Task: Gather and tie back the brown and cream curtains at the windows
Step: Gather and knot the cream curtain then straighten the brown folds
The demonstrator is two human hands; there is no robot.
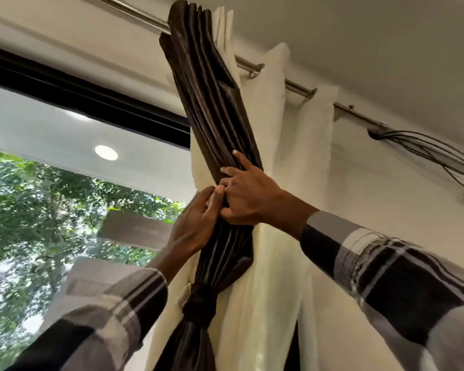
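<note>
Head view. The glossy dark brown pleated curtain [214, 108] hangs from the polished metal rod [298, 87], already knotted [198, 303] below the hands. The matte cream curtain [279, 145] lies flat behind it. The left hand [196, 223] is clamped around the brown bundle above the knot; the right hand [244, 194] presses spread fingers onto the pleats just beside it.

Risks, as judged:
- Satin-like fabric is slippery; a loosened hold may let pleats fan out.
- Downward pull may strain the rod rings.
- The cream panel is ungathered here; it may stay loose behind the knot.
</note>
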